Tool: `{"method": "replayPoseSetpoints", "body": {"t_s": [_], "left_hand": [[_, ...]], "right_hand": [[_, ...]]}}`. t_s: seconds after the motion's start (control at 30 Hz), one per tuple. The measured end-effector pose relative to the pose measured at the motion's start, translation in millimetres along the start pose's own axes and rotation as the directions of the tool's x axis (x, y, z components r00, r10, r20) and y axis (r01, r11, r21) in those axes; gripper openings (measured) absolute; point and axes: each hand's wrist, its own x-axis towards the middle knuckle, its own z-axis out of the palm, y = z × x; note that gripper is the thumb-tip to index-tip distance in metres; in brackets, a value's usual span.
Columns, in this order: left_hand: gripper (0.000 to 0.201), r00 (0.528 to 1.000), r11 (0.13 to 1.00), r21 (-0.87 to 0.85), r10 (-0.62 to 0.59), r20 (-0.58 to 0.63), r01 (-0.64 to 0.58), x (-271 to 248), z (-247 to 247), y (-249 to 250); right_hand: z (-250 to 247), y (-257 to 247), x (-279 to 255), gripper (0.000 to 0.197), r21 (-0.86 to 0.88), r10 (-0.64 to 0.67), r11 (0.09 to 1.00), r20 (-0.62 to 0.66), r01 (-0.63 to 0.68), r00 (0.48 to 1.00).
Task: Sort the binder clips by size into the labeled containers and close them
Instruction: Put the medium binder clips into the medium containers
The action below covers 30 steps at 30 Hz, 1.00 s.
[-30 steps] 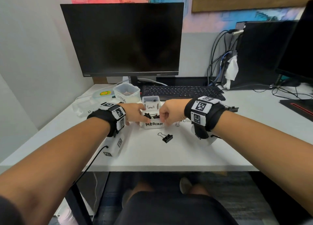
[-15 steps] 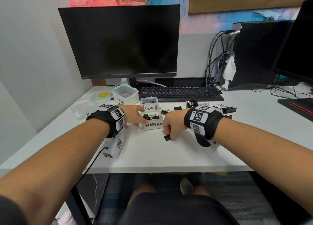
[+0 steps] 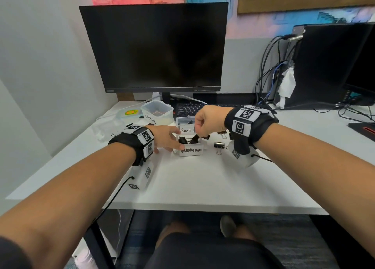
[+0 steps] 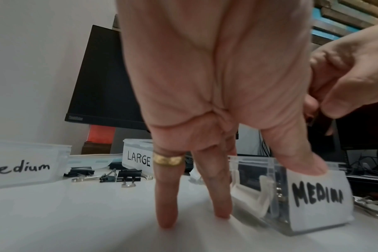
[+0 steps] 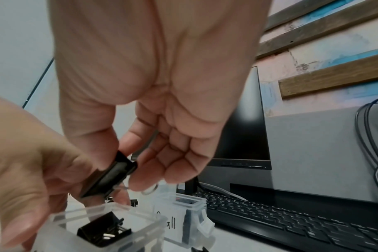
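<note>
Clips are what I'm sorting, but the biggest thing before me is the monitor (image 3: 154, 45), dark, its bezel marked "ThinkVision" as far as I can read it in the left wrist view. Below it lies my white tabletop (image 3: 192, 179), with a black keyboard (image 3: 186, 109) at the back.

Four clear tubs stand on it. The "LARGE" tub (image 3: 157, 113) sits back left; a tub marked "Medium" (image 4: 22, 163) stands at the far left; the "Small" tub (image 3: 185, 124) is behind the "MEDIUM" tub (image 3: 190, 150), both lidless. The labels are white paper with black handwriting.

My left hand (image 3: 166, 138) lies with its fingers straight, two fingertips on the tabletop and the thumb pressed on the MEDIUM tub's near corner; a gold ring (image 4: 168, 160) is on one finger.

My right hand (image 3: 207, 119) hovers over the MEDIUM tub, its grip closed on one black clip (image 5: 110, 177), thumb and forefinger pinching it just above the rim. The clip is matte black with silver wire handles. More black clips (image 3: 183, 140) already lie inside that tub; I can't count them.

Loose on the tabletop, one clip (image 3: 219, 145) lies just right of the MEDIUM tub, and three more (image 4: 110, 175) lie in front of the LARGE tub.
</note>
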Motion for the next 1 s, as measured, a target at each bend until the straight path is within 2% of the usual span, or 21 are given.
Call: {"method": "replayPoseSetpoints", "body": {"t_s": [0.1,0.2,0.37,0.57,1.0], "left_hand": [[0.074,1.000,1.000,0.003,0.004,0.002,-0.004,0,-2,0],[0.073,1.000,1.000,-0.006,-0.001,0.007,0.001,1,-2,0],[0.072,1.000,1.000,-0.005,-0.003,0.011,0.003,1,-3,1],[0.073,1.000,1.000,-0.013,-0.006,0.025,0.006,2,-3,0],[0.072,1.000,1.000,-0.006,-0.003,0.026,0.003,2,-4,1]], "right_hand": [[0,-3,5,0.005,0.035,-0.024,0.999,-0.081,0.027,0.996],[7,-3,11,0.007,0.002,-0.026,1.000,-0.094,0.026,0.995],[19,-1,19,0.007,-0.020,-0.020,1.000,-0.029,0.019,0.999],[21,-2,20,0.031,-0.104,0.003,0.995,0.077,0.005,0.997],[23,-2,23,0.020,-0.098,0.006,0.995,0.068,0.001,0.998]]}}
